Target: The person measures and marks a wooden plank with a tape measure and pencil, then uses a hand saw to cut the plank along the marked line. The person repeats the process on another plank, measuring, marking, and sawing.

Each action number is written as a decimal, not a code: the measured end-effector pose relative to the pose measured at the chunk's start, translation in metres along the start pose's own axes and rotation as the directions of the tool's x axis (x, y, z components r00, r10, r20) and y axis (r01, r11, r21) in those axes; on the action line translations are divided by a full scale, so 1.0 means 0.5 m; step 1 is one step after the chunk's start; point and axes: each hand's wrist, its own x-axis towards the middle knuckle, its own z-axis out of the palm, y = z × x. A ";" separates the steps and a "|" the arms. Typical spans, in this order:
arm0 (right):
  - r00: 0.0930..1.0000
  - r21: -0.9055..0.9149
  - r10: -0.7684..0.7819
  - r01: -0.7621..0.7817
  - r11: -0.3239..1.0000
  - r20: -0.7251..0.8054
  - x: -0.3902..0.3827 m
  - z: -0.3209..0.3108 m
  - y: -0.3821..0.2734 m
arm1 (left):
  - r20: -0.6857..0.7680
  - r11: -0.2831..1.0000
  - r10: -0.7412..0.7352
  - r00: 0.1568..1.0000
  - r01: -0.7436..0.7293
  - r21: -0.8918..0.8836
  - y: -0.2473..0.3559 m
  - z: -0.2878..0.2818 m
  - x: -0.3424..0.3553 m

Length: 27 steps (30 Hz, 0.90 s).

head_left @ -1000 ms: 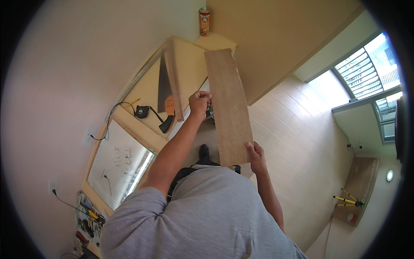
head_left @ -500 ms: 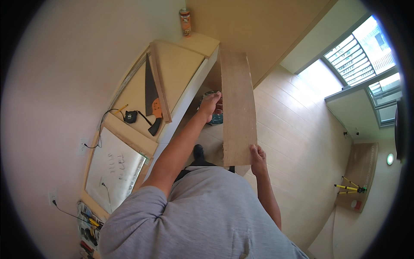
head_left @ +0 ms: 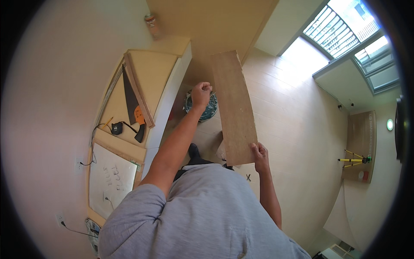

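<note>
Both hands are on or at the long wooden plank [head_left: 233,108], which I take as landmark. My right hand [head_left: 260,156] is clamped on the plank's near end, fingers wrapped over its right corner. My left hand [head_left: 201,94] is closed in a fist just left of the plank's middle, seemingly around a small thin tool; too small to identify, and I cannot tell whether it touches the plank's edge.

Plank position: held in the air, running away from me, far end raised, well above the pale floor [head_left: 302,129].

Judgement on handling: with only one hand truly gripping, the far end will want to swing; I would keep the right wrist firm and bring the left fist against the left edge to steady it before turning the piece.

Edges and room:
- Left of the plank: table [head_left: 170,90], its long white edge near my left forearm. On it lie a handsaw [head_left: 130,97] and a tape measure [head_left: 117,127].
- Below the plank's left edge: a round teal object [head_left: 208,110] on the floor.
- Right of the plank: open floor, with a yellow tripod [head_left: 353,159] well apart.
- Beyond the far end: a brown wall panel [head_left: 207,21], near enough to mind.
</note>
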 end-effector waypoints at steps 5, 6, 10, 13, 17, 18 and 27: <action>1.000 0.054 -0.007 0.009 0.999 -0.030 -0.027 -0.024 0.009 | 0.436 0.682 -0.368 0.821 0.557 -0.473 0.047 0.109 -0.118; 0.999 0.065 0.012 -0.009 0.998 -0.045 -0.029 -0.030 0.012 | 0.389 0.713 -0.319 0.864 0.489 -0.501 0.059 0.136 -0.151; 0.996 0.136 0.043 -0.033 0.990 -0.073 -0.044 -0.057 0.038 | 0.287 0.856 -0.229 0.930 0.333 -0.396 0.091 0.201 -0.226; 0.994 0.190 0.046 -0.026 0.981 -0.099 -0.059 -0.071 0.068 | 0.330 0.898 -0.268 0.905 0.359 -0.254 0.092 0.223 -0.255; 0.997 0.232 0.041 -0.025 0.972 -0.066 -0.070 -0.084 0.096 | 0.253 0.995 -0.080 0.964 0.093 -0.038 0.065 0.241 -0.259; 0.996 0.251 0.073 -0.056 0.966 -0.057 -0.071 -0.089 0.100 | 0.282 0.999 -0.034 0.959 0.024 0.040 0.057 0.248 -0.254; 0.994 0.372 0.111 -0.097 0.923 -0.016 -0.079 -0.153 0.116 | 0.375 0.992 -0.090 0.922 0.050 0.114 0.125 0.303 -0.245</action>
